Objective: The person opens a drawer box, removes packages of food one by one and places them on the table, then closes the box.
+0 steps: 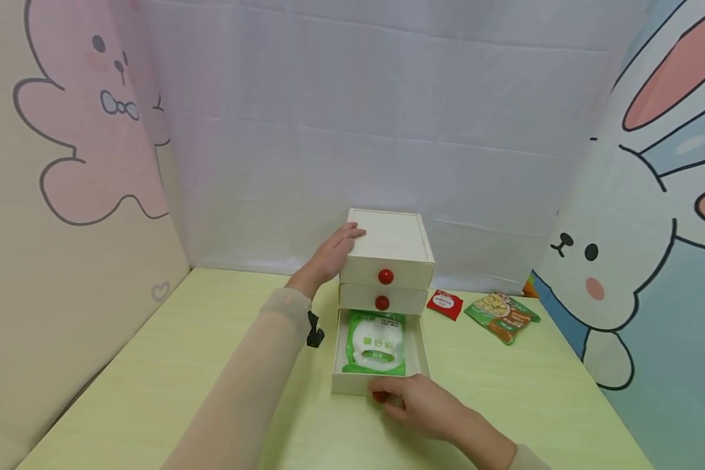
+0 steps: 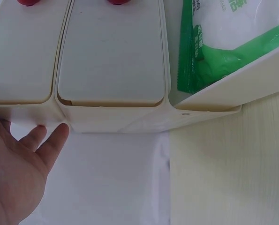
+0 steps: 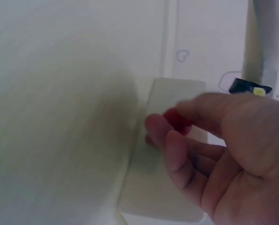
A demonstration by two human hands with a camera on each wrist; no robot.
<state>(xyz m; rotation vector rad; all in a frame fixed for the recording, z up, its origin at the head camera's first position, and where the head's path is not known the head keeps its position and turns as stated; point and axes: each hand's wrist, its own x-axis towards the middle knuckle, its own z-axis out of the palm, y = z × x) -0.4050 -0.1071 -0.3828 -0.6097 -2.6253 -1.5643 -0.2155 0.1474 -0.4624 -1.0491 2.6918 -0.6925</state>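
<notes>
A small white drawer cabinet (image 1: 390, 235) stands at the back of the table, its two upper drawers closed. The bottom drawer (image 1: 420, 346) is pulled out toward me and holds a green and white packet (image 1: 377, 343), with "SUGAR" partly readable in the left wrist view. My left hand (image 1: 329, 253) rests on the cabinet's upper left side, fingers extended over the top edge; in the left wrist view, fingertips (image 2: 59, 133) touch the side wall. With thumb and fingers, my right hand (image 1: 425, 406) pinches the bottom drawer's red knob (image 3: 178, 121).
Right of the cabinet lie a small red packet (image 1: 444, 304) and a green-brown food pouch (image 1: 501, 316). A white curtain (image 1: 305, 130) hangs close behind the cabinet. Printed cloth walls flank the pale yellow table (image 1: 211, 326). A black bow (image 1: 314, 330) shows by my left sleeve.
</notes>
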